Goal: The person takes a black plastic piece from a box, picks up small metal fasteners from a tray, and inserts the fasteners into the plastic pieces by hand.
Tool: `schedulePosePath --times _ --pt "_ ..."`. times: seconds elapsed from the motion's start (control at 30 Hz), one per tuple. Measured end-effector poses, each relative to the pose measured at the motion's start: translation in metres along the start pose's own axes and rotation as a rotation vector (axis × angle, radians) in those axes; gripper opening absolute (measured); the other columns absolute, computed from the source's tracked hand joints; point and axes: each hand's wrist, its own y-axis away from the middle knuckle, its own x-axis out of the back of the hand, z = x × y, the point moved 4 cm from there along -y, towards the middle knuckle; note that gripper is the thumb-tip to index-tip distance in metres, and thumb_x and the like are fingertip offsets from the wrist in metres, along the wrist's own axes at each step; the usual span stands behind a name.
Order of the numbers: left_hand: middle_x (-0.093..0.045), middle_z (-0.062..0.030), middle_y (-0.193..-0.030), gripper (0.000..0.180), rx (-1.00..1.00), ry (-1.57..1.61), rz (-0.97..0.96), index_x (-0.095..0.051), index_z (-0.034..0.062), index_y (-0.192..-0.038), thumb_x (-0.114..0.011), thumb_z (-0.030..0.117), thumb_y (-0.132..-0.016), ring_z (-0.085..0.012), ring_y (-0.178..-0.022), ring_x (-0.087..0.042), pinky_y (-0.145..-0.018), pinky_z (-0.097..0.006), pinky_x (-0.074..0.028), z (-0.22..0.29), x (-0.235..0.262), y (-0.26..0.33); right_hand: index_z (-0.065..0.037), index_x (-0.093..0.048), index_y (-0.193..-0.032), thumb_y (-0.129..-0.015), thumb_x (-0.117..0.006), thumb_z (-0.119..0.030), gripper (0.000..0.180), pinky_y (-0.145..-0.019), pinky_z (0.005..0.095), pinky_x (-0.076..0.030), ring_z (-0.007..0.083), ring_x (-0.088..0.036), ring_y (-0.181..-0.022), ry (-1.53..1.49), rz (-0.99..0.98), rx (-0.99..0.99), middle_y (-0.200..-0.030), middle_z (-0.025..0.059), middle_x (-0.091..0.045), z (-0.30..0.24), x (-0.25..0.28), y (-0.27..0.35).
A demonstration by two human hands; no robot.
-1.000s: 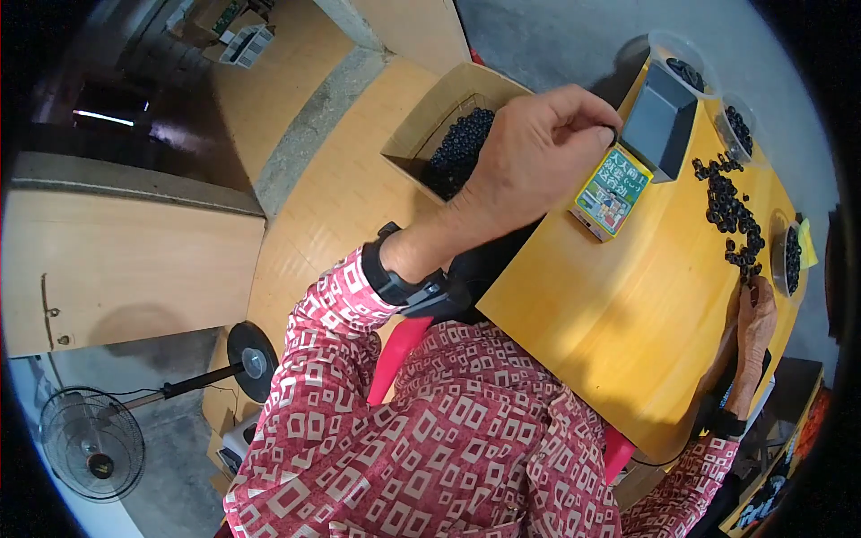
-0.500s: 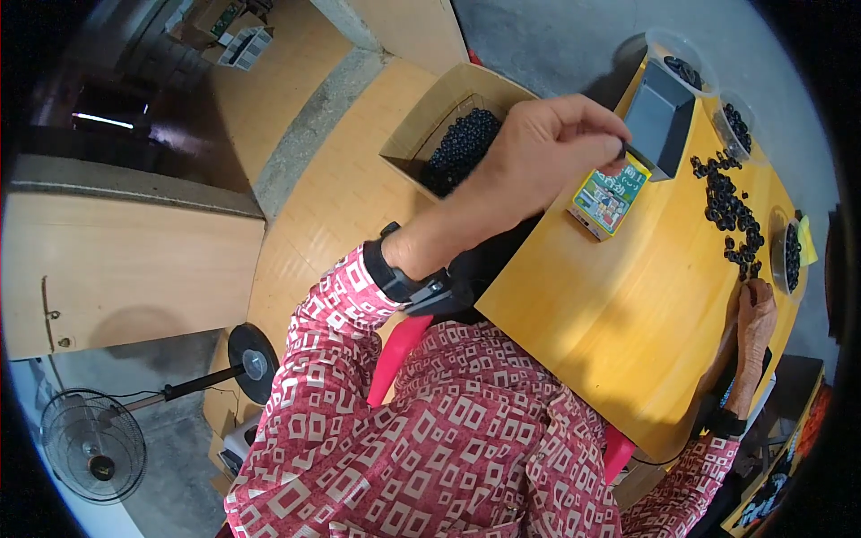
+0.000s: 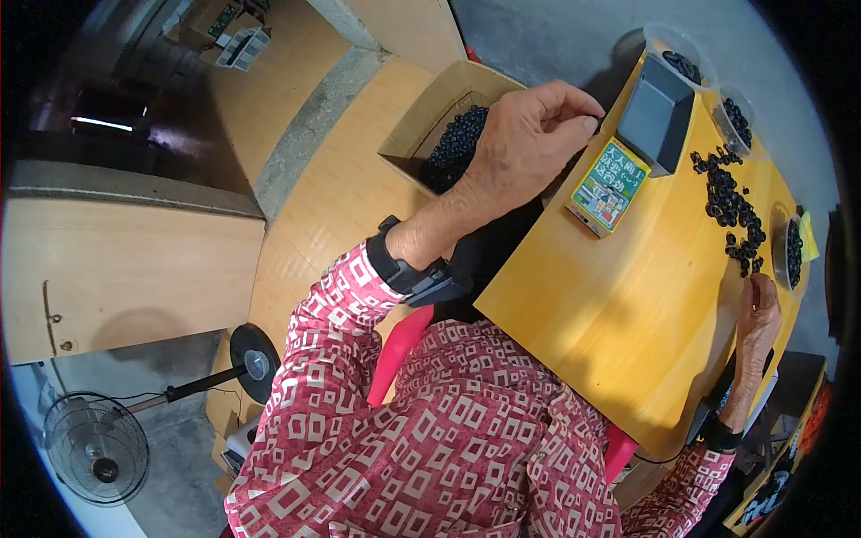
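My left hand [image 3: 536,134] is raised between the cardboard box and the table, thumb and forefinger pinched together. A small dark piece shows at its fingertips, too small to make out fully. My right hand [image 3: 760,309] rests at the right side of the table, fingers closed at the near end of a loose trail of small black ring-like parts [image 3: 731,202]. Whether a part is between those fingers is hidden. Many round black pieces [image 3: 459,139] fill the bottom of the open cardboard box [image 3: 408,134], left of the table.
On the yellow table [image 3: 610,332] stand a grey tray [image 3: 659,117] and a small green-and-yellow box [image 3: 610,190]. Clear plastic tubs [image 3: 682,45] with black parts line the far and right edges. A fan [image 3: 97,448] stands at lower left.
My left hand has moved left and slightly up, away from the small green-and-yellow box toward the cardboard box. My right hand has barely shifted near the trail of parts.
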Motion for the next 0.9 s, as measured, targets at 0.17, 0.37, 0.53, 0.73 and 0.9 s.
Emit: schedulePosePath --times 0.17,0.37,0.53,0.73,0.9 --pt "-0.068 -0.0048 -0.092 0.019 0.034 0.180 -0.018 -0.064 -0.0007 -0.108 -0.059 0.010 -0.094 -0.0100 -0.087 -0.066 -0.080 -0.022 -0.052 0.000 -0.007 -0.001 -0.002 -0.060 -0.099 -0.093 -0.057 -0.005 0.007 -0.063 0.0321 -0.047 0.0218 -0.059 -0.073 -0.061 0.019 -0.003 -0.086 0.0106 -0.059 -0.037 0.012 0.003" --pt "-0.069 -0.0048 -0.092 0.018 -0.013 0.076 -0.032 -0.065 0.0008 -0.106 -0.061 0.012 -0.092 -0.0104 -0.085 -0.066 -0.077 -0.024 -0.054 0.003 -0.007 0.003 -0.002 -0.061 -0.101 -0.093 -0.058 -0.006 0.010 -0.067 0.0298 -0.047 0.0184 -0.058 -0.075 -0.183 -0.015 -0.051 -0.086 0.0095 -0.057 -0.054 0.004 0.005" --pt "-0.070 -0.0027 -0.085 0.014 -0.370 -0.573 0.157 -0.068 0.0035 -0.098 -0.063 0.013 -0.089 -0.0116 -0.082 -0.068 -0.070 -0.027 -0.053 0.014 0.000 0.006 -0.001 -0.061 -0.101 -0.092 -0.059 -0.007 0.011 -0.069 0.0297 -0.047 0.0201 -0.057 -0.076 -0.190 -0.056 -0.012 -0.086 0.0103 -0.057 -0.069 0.010 0.008" --pt "-0.072 -0.0060 -0.093 0.015 -0.062 -0.167 0.002 -0.067 0.0041 -0.099 -0.058 0.012 -0.092 -0.0174 -0.084 -0.069 -0.076 -0.031 -0.054 0.010 -0.002 0.007 0.000 -0.061 -0.100 -0.092 -0.059 -0.007 0.011 -0.069 0.0279 -0.046 0.0175 -0.057 -0.076 -0.205 -0.063 -0.043 -0.085 0.0092 -0.056 -0.089 0.014 0.011" --pt "-0.070 -0.0095 -0.101 0.021 0.321 1.029 -0.030 -0.063 0.0040 -0.110 -0.056 0.016 -0.095 -0.0190 -0.089 -0.069 -0.088 -0.033 -0.053 0.000 0.003 -0.005 0.002 -0.061 -0.099 -0.092 -0.060 -0.007 0.011 -0.072 0.0264 -0.047 0.0141 -0.057 -0.077 -0.365 -0.093 -0.070 -0.084 0.0070 -0.057 -0.104 0.012 0.021"
